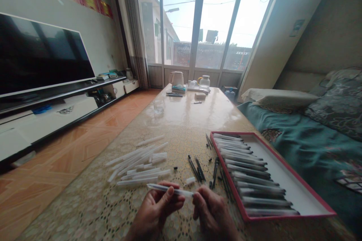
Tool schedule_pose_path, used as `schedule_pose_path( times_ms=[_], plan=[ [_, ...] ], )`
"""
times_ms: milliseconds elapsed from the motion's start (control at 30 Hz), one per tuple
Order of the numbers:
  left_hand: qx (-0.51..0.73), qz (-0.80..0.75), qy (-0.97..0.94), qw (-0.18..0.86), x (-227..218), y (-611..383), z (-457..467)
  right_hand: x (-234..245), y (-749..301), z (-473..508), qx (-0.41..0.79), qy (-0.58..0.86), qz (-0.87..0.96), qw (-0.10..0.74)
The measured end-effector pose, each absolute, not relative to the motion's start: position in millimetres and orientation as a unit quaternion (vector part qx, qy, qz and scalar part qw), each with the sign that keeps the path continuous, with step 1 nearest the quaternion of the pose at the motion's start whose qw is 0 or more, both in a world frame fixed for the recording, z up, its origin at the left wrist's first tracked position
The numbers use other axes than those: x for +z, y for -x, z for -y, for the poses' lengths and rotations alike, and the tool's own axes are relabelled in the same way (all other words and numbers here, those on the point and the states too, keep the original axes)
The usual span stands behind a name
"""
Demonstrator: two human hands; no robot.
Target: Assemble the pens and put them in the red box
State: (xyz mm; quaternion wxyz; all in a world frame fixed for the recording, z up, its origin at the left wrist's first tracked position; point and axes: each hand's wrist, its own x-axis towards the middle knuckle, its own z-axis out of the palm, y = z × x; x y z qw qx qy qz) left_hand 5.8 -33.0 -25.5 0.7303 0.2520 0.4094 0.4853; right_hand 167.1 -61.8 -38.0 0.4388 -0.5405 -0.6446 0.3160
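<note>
Above the near part of the table, my left hand (pixel 161 203) is closed around the barrel of a pen (pixel 178 191), which lies almost level with its tip end toward the left. At the pen's right end, my right hand (pixel 210 209) pinches with thumb and fingers; whether a small part sits in that pinch is hidden. Beyond my left hand lies a loose pile of white translucent pen barrels (pixel 138 162) with a few white caps (pixel 158 157). Several thin black refills (pixel 199 167) and small black plugs (pixel 175 168) are scattered beyond my right hand.
A red-rimmed tray (pixel 305 190) with a row of pens stands at the right of the patterned table (pixel 93 192). A drinking glass (pixel 158 107), a kettle (pixel 177 79) and a glass jug (pixel 204 82) stand farther back. A sofa (pixel 296 131) runs along the right side.
</note>
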Motion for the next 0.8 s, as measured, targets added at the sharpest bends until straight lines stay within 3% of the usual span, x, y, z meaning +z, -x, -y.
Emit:
schedule_pose_path(
  times_ms=[233,433,800],
  plan=[
    [0.485,-0.405,-0.259,0.731,-23.4,-6.2,34.7,-39.4,-164.9,61.7,0.339,0.540,0.631,0.442],
    [0.491,-0.409,-0.256,0.726,-21.6,-5.5,33.3,-37.4,-164.4,61.2,0.447,0.499,0.577,0.466],
    [0.484,-0.402,-0.271,0.728,-21.0,-4.8,32.5,-39.4,-165.6,59.6,0.472,0.495,0.550,0.479]
  ],
)
